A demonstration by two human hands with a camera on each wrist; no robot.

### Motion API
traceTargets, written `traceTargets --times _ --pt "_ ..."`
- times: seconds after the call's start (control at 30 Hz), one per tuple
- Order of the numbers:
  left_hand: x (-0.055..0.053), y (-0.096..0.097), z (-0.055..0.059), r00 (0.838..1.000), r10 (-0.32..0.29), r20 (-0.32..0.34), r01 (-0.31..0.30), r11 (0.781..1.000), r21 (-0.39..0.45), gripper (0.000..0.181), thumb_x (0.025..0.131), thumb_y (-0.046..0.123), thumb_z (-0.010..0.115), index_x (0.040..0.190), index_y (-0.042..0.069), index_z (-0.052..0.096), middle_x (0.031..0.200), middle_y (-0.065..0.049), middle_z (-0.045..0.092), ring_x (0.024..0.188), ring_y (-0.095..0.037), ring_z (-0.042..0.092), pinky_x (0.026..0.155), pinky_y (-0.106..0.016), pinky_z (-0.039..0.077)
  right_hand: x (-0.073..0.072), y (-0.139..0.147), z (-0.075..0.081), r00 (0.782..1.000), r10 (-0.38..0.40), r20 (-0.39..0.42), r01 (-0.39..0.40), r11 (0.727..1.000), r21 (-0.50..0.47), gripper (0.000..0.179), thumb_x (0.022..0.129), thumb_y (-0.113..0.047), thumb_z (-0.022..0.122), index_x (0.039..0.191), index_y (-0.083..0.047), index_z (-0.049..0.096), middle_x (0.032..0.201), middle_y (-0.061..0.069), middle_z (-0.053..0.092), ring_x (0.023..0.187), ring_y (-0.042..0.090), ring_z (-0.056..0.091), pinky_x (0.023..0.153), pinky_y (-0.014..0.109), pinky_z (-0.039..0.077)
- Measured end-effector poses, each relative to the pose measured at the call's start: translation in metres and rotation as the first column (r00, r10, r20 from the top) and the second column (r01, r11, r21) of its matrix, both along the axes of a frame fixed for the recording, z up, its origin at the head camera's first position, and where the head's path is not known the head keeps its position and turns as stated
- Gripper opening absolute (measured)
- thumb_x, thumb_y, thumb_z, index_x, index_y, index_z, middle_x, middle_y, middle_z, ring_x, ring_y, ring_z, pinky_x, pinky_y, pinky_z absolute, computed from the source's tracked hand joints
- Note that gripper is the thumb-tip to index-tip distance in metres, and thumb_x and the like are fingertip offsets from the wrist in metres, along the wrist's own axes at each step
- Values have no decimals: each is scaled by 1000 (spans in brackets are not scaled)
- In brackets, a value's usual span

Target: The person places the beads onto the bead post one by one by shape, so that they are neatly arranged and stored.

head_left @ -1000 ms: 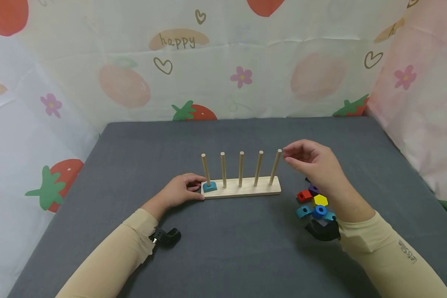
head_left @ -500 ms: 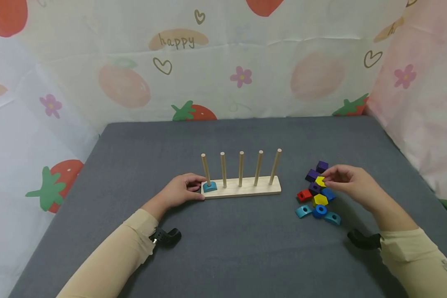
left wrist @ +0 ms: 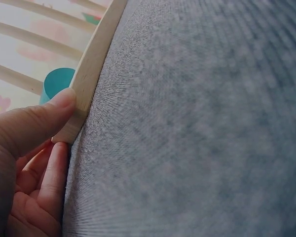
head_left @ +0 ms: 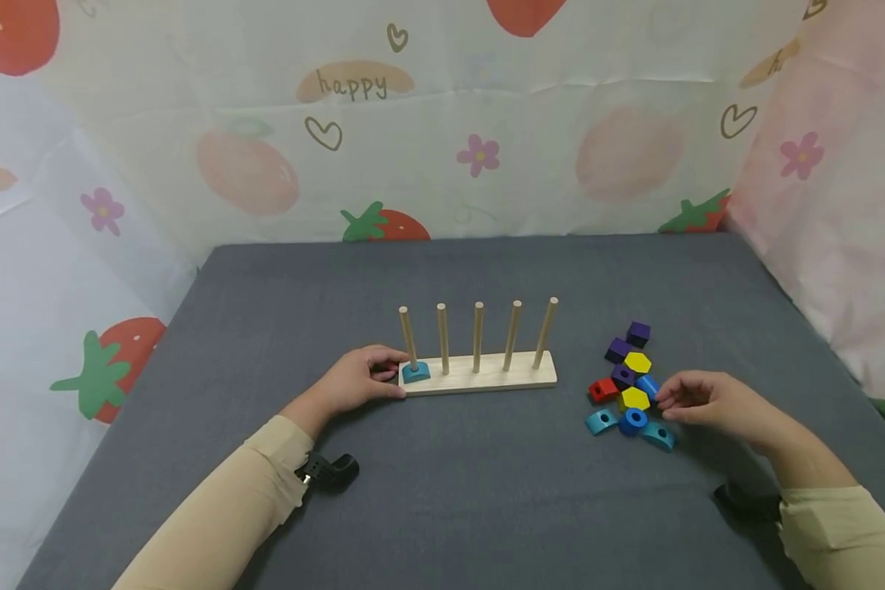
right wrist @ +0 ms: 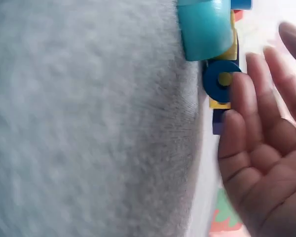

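My left hand (head_left: 354,378) grips the left end of a wooden peg board (head_left: 501,377), which bears several upright pegs. In the left wrist view, the thumb presses on the board's end (left wrist: 89,84), with the other fingers bent below it. A teal arched block (head_left: 415,374) sits at the foot of the leftmost peg. Over on the right, my right hand (head_left: 719,406) has its fingertips right at a blue cylinder (head_left: 646,386). The right wrist view shows that cylinder's holed end (right wrist: 211,83) beside loosely bent fingers, the thumb held apart.
Around the blue cylinder lie purple cubes (head_left: 638,333), yellow hexagonal blocks (head_left: 634,399), a red block (head_left: 601,390), another blue cylinder (head_left: 633,420) and two teal arched blocks (head_left: 659,436). Grey cloth (head_left: 472,492) covers the table, and printed curtains (head_left: 531,123) stand behind and beside it.
My right hand has moved from beside the rightmost peg to the right and down, over to the blue cylinder, which has shifted slightly. The left hand and the peg board have stayed put.
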State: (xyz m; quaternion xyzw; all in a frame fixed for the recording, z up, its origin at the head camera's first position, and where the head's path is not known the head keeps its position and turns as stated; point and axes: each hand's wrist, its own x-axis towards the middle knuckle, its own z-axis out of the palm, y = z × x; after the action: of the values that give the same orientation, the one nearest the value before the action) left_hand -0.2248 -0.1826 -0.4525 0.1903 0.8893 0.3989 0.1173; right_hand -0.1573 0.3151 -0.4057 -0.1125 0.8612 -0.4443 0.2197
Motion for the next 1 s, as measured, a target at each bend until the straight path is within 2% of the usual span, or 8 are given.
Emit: traceTargets --times 0.17,0.4,0.57,0.8,1.0 --pt "0 -1 0 1000 4 9 -4 1000 0 49 72 25 78 117 14 62 112 -1 58 93 -10 54 83 -28 48 -2 -1 -8 988 137 75 -137 991 0 35 82 -19 69 105 3 56 97 14 57 80 15 54 69 25 50" --pt "1 0 1 1000 -1 0 1 1000 10 50 72 26 78 118 14 62 112 -2 58 95 -10 55 83 -27 49 -4 -6 -9 979 199 53 -204 971 123 36 75 -24 75 98 -4 55 84 7 51 70 16 49 58 25 44" --pt "1 1 1 1000 1 10 -1 1000 29 51 72 25 78 118 13 61 114 -3 57 98 -11 56 85 -28 49 -4 -8 -9 980 193 47 -198 970 145 30 78 -22 72 96 -5 55 82 6 50 70 17 48 58 25 44" --pt "0 0 0 1000 2 22 -2 999 37 50 72 22 78 118 12 61 114 -4 57 99 -13 56 85 -27 49 -4 -6 -8 984 157 82 -166 980 111 25 83 -19 67 99 -2 57 82 6 53 71 16 49 58 25 43" --pt "0 0 1 1000 3 19 -3 999 35 50 72 23 78 118 13 61 114 -4 57 99 -12 56 85 -28 49 -6 -3 -1 985 141 97 -149 986 71 28 84 -20 66 102 -1 56 92 10 55 79 18 50 63 26 44"
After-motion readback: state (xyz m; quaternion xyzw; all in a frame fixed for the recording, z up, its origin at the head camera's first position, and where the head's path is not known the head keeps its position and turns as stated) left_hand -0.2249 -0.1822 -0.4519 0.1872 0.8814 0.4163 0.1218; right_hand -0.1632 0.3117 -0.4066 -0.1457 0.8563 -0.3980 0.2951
